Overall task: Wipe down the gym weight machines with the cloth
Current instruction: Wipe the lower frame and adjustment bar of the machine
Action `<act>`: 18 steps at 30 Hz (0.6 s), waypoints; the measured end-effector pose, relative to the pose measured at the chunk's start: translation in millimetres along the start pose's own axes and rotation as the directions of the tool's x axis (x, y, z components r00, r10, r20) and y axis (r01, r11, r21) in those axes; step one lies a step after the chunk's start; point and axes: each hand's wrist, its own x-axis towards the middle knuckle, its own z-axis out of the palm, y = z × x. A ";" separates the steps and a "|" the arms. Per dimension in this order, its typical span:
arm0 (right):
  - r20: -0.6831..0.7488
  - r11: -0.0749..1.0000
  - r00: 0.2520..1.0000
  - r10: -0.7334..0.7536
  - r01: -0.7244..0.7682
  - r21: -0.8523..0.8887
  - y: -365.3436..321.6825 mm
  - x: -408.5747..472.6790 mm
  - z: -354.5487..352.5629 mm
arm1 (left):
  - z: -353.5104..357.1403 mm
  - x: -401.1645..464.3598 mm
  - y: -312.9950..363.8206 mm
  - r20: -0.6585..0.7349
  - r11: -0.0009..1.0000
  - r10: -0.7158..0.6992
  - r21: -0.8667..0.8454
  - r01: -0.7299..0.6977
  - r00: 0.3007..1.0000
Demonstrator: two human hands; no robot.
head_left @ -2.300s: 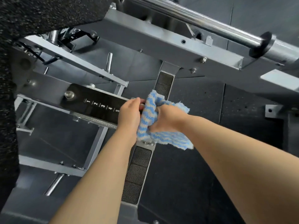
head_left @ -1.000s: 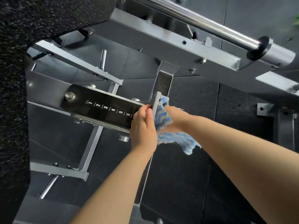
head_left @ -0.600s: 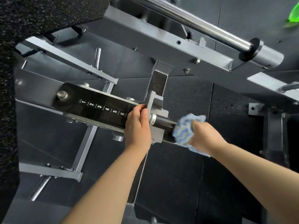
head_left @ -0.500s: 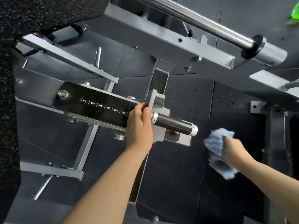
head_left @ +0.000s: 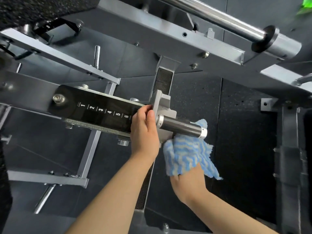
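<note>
Gripping the numbered bar, left hand steadies; right hand fingers clutch cloth.

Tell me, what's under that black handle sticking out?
Under the black handle is the blue striped cloth, pushed up by the right hand. The cloth covers the fingers and the grey bracket's lower edge, so those can't be seen.
</note>
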 end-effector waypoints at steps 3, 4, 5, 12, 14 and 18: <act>0.084 0.981 0.995 0.061 -0.076 0.179 -10.7 20.6 -10.7 | 0.2 0.3 0.2 -0.006 1.000 0.021 -0.014 -0.021 1.000; 0.097 0.977 0.994 0.041 -0.060 0.202 -8.8 28.0 -12.6 | 0.1 0.0 0.3 0.007 1.000 0.011 -0.014 -0.011 1.000; 0.104 0.985 0.994 -0.018 0.000 0.172 -4.0 34.9 -11.7 | 0.0 -0.7 0.7 0.020 1.000 0.000 -0.015 0.001 1.000; 0.359 0.993 0.933 0.015 0.028 -0.114 -1.9 68.9 -14.9 | 0.5 0.4 0.0 -0.002 1.000 0.016 0.001 -0.016 1.000; 0.356 0.997 0.934 0.017 0.011 -0.076 3.2 65.6 -9.9 | -0.7 0.0 0.0 0.000 1.000 0.015 0.003 -0.015 1.000; 0.387 0.967 0.910 0.148 -0.215 0.135 30.5 44.4 -15.5 | -1.9 -0.9 1.1 0.012 1.000 -0.006 0.021 0.005 1.000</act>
